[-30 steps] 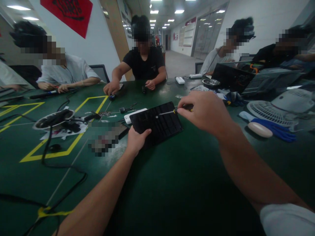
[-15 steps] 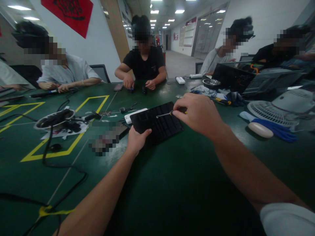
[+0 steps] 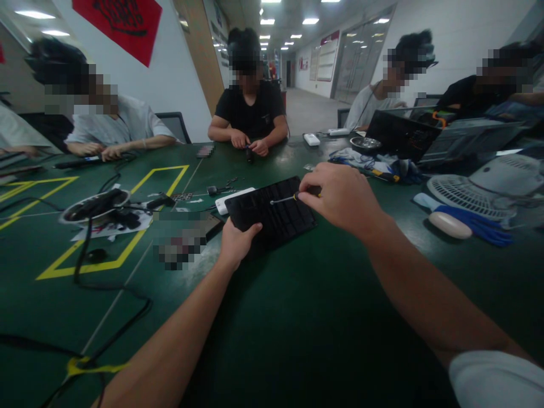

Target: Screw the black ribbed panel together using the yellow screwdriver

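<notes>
My left hand [image 3: 238,241] grips the near left corner of a flat black rectangular panel [image 3: 293,218], thumb on top and the other fingers hidden beneath. The panel is tilted above the green table. In my right hand [image 3: 340,195] is a screwdriver [image 3: 287,198] with a dark and yellow handle, pinched between thumb and fingers. Its thin metal shaft points left across the panel, and the tip meets a small silvery spot, perhaps a screw, near the panel's middle. Behind the panel's far left edge lies a white power strip [image 3: 223,204].
Left of the panel lies a partly blurred device [image 3: 212,225]. A tray with black parts [image 3: 100,207] and cables stands farther left. On the right are a grey fan [image 3: 471,192], blue gloves [image 3: 484,226], a pale oval object [image 3: 449,224] and a metal bowl [image 3: 365,144]. Several people sit around the table.
My right hand has shifted slightly left along the screwdriver, closer to the panel. The left hand and panel stay put. Across the table, a person's hands have come together around a small dark object.
</notes>
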### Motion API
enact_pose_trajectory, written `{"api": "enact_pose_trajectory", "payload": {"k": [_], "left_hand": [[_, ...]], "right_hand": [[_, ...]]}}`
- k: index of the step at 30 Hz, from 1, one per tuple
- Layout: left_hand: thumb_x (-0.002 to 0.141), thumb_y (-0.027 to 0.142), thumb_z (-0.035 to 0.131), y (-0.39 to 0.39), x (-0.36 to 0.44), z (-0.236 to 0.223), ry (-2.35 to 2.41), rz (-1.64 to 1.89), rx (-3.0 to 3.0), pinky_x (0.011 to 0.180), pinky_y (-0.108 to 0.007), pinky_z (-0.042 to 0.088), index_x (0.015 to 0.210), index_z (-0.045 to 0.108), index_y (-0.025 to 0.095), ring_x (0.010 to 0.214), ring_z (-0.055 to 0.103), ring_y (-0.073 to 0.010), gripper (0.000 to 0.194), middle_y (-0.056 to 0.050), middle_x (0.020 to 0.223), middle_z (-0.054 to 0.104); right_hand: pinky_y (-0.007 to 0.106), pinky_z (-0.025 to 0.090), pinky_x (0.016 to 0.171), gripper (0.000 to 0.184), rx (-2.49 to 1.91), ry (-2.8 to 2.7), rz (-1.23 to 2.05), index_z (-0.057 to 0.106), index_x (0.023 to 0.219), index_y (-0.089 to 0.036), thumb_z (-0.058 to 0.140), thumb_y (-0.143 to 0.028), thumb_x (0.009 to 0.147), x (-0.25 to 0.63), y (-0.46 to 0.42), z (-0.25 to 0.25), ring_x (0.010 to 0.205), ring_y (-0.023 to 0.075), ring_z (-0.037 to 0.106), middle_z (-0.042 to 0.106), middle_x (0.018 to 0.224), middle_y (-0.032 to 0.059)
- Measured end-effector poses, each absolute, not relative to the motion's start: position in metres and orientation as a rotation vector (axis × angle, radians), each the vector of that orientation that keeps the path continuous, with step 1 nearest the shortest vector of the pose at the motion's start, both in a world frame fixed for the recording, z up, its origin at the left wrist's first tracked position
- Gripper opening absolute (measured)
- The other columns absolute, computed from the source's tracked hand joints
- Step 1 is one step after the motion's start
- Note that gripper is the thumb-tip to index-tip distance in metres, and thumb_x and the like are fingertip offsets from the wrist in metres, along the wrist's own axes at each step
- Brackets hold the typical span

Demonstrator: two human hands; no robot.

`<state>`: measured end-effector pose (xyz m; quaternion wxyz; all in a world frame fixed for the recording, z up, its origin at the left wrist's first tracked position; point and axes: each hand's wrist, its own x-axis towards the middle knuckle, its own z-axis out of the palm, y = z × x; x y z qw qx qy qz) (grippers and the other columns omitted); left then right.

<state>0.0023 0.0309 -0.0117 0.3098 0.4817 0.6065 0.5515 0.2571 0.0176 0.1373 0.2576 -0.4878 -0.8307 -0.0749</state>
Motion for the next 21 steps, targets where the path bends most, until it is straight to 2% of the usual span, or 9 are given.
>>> {"api": "enact_pose_trajectory", "payload": {"k": [21], "left_hand": [[0.068, 0.022, 0.091, 0.0304, 0.0037, -0.0111, 1.609, 1.465, 1.265, 0.106, -0.056, 0.057, 0.116, 0.069, 0.019, 0.112, 0.074, -0.0338, 0.052, -0.011, 0.117, 0.078]], "right_hand": [[0.038, 0.038, 0.074, 0.02, -1.36, -2.276, -0.167, 0.082, 0.099, -0.02, 0.065, -0.031, 0.1, 0.2522, 0.0161, 0.1375, 0.091, 0.0263, 0.064, 0.073, 0.098, 0.0098]]}}
